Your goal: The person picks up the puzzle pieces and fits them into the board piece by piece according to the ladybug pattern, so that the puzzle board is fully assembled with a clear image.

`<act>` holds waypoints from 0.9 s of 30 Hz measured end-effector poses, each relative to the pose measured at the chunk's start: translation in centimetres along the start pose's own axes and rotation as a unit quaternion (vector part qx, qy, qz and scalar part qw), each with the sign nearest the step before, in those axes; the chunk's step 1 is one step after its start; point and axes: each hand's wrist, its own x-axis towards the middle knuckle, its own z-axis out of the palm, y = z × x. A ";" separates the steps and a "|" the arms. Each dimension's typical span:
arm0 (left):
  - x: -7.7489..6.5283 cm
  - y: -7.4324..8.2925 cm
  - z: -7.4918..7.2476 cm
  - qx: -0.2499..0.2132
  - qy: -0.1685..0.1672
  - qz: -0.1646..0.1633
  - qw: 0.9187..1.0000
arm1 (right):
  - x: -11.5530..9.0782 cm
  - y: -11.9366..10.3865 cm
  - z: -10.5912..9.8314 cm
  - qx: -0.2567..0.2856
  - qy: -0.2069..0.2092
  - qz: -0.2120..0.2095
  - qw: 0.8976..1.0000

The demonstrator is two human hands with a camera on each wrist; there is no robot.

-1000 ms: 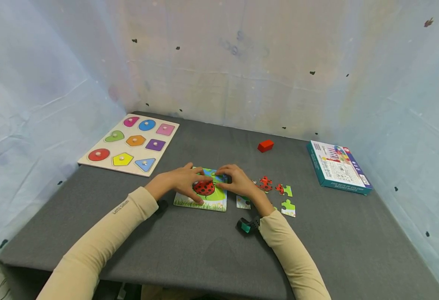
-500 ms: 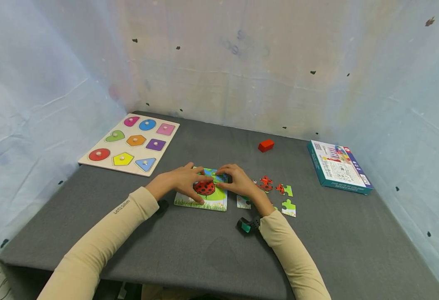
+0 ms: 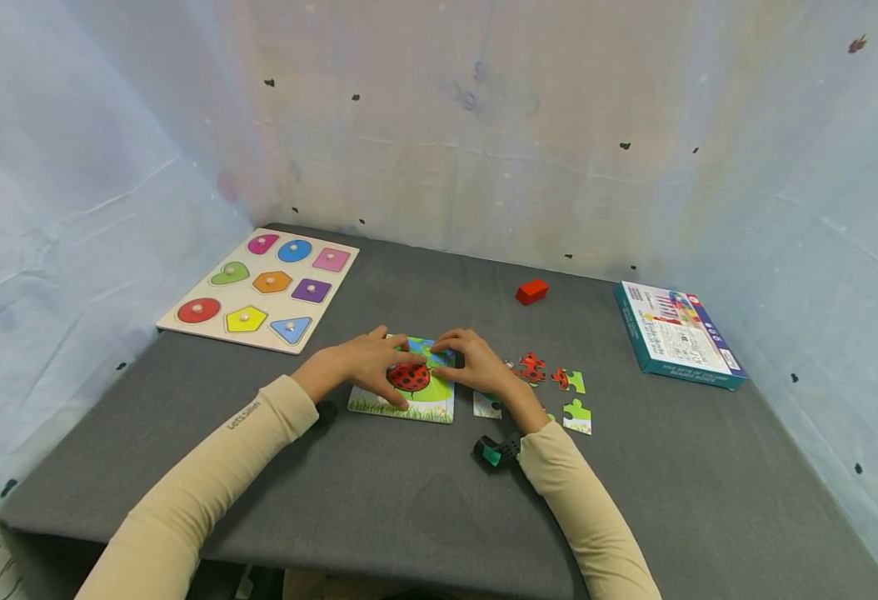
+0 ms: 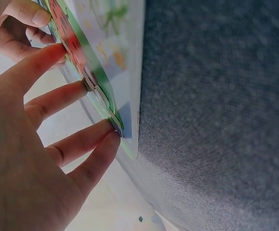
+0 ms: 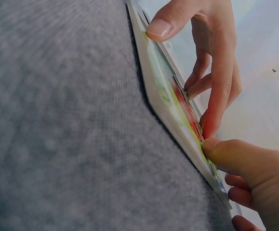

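My left hand (image 3: 360, 362) rests with fingers spread and thumb well apart, its tips touching the square jigsaw tray with the red, black-spotted ladybug picture (image 3: 435, 412) at the centre of the frame, while my right hand (image 3: 480, 367) bends thumb and fingers onto its upper right; I cannot tell whether they pinch a piece. By my judgement the jigsaw is only partly built: raised, cut edges show some flat pieces already in the tray. What is left seems to be the loose red, green and white cardboard pieces (image 3: 577, 417) on the grey cloth-covered worktop (image 3: 394, 492), right of centre.
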 end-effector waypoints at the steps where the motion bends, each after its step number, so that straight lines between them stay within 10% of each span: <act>1: 0.0 0.0 0.0 0.000 0.000 0.000 1.000 | 0.0 0.0 0.0 -0.001 0.000 0.002 1.000; 27: -1.4 -1.7 0.8 -0.074 -0.003 0.021 0.997 | -1.5 -1.7 -1.1 -0.065 -0.107 0.002 0.992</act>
